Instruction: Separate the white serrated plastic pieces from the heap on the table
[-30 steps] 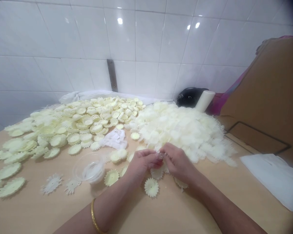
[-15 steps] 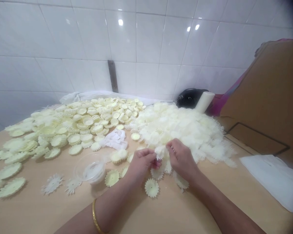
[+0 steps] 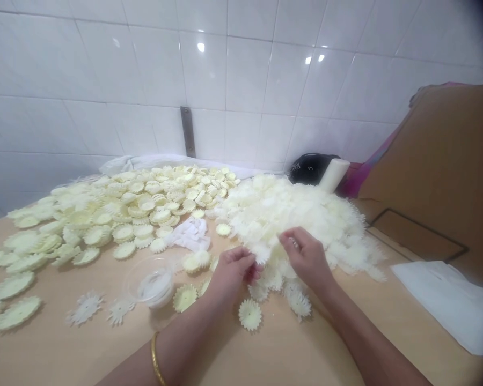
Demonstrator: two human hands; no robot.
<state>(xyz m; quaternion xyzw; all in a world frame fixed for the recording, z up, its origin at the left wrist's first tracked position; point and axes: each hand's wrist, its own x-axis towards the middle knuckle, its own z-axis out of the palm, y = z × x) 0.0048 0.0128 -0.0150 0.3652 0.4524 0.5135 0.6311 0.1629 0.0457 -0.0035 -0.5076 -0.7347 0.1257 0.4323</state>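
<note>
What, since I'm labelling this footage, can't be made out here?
Head view:
Right hand: whether it pinches anything, hidden within its own curl.
Left hand: the gripped part of its toothed disc, covered by the grip.
Clear tub: what the white contents are, too blurred.
Black object: its lower part, behind the pale pile.
Cardboard: its right side, cut off by the edge.

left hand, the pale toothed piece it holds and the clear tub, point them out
Left hand (image 3: pixel 229 271), head view: middle of the hand's back.
Pale toothed piece (image 3: pixel 261 253), head view: its visible face.
Clear tub (image 3: pixel 161 301), head view: its front wall.
</note>
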